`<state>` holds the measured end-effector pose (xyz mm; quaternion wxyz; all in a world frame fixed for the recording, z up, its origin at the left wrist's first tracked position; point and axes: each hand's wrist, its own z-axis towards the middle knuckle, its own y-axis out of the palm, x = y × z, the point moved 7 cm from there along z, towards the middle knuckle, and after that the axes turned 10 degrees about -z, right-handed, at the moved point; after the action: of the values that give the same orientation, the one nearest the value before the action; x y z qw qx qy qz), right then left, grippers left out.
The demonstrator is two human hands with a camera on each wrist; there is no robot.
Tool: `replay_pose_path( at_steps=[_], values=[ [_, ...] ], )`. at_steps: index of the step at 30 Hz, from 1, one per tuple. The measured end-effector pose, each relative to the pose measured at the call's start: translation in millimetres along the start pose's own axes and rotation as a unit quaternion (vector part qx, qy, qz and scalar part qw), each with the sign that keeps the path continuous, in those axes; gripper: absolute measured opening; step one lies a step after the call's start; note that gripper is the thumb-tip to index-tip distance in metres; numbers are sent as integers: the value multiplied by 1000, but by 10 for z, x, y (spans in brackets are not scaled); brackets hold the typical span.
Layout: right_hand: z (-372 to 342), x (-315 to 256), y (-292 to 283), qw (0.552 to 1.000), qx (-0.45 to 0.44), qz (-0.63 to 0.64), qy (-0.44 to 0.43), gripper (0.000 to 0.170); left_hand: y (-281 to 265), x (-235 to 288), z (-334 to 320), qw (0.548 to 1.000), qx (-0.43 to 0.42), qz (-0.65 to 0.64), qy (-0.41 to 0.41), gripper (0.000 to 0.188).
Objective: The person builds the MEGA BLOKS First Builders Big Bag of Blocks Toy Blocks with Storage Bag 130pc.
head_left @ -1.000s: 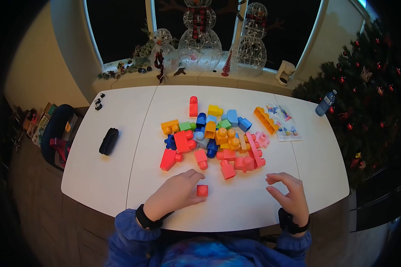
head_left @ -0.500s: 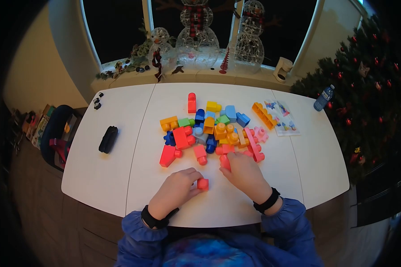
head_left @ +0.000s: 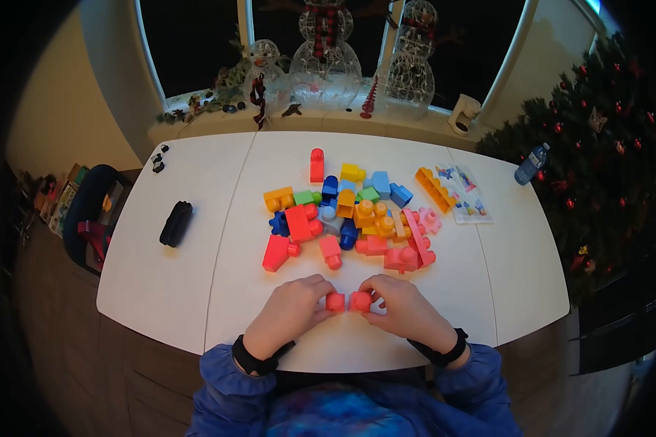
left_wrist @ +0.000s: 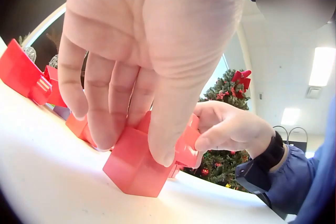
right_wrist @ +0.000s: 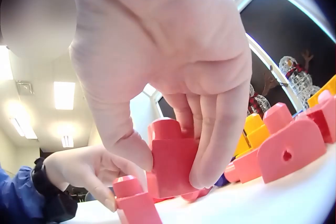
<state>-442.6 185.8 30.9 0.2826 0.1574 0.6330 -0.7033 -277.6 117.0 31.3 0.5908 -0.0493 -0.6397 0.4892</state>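
My left hand [head_left: 286, 312] pinches a small red toy building block [head_left: 334, 302] between thumb and fingers, low over the table's near part. Just to its right, my right hand [head_left: 410, 313] grips a second red building block [head_left: 359, 301], with a narrow gap between the two blocks in the head view. In the right wrist view this second block [right_wrist: 176, 166] stands stud up between thumb and fingertips. The left wrist view shows the first block [left_wrist: 135, 163] tilted close to the white tabletop, thumb along one side.
Beyond my hands lies a loose pile of blocks, with a pinkish-red block [head_left: 330, 252] nearest. A long orange block [head_left: 435, 189] lies by a picture sheet [head_left: 468, 197]. A black case [head_left: 176, 223] is at left, a water bottle [head_left: 533, 164] at the right edge.
My right hand reached into the pile's near side, took hold of a red block and brought it back beside the left one. The left hand has closed on its block, staying nearly in place.
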Motion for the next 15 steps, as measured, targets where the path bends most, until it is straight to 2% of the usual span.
replay_pose_path(
  at_steps=[7,11,15],
  values=[
    [37,-46,157,999,4,-37,-16,32,-17,27,-3,1000,-1,0,-8,30],
    [28,-12,182,998,-42,-52,7,43,22,-9,-4,999,-16,24,-25,37],
    [36,-157,-111,995,-60,-83,3,56,-29,138,28,1000,25,-5,15,47]
  ],
)
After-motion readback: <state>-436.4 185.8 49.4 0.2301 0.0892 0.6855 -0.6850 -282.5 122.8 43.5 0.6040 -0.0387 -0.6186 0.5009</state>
